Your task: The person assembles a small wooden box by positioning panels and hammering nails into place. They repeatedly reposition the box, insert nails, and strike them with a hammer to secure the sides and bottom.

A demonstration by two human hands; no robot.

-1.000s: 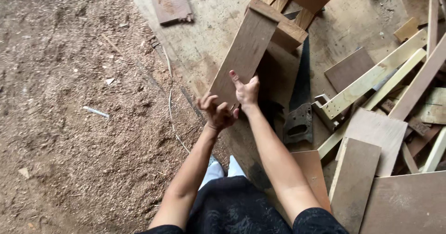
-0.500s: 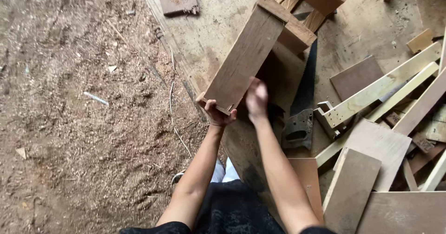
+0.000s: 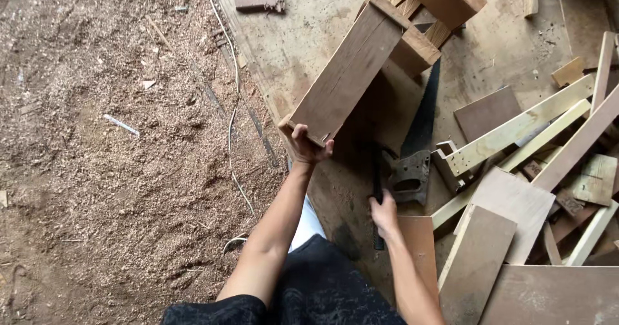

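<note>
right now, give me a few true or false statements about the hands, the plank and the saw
1. The left hand grips the near end of the wooden plank. True.
2. The right hand also holds the plank. False: it is down by a dark rod-like tool lying on the work surface, apart from the plank.
3. A handsaw lies on the plywood sheet to the right of the plank. True.
4. The ground to the left is bare concrete. False: it is covered in sawdust.
5. Offcuts of wood are piled on the right. True.
</note>
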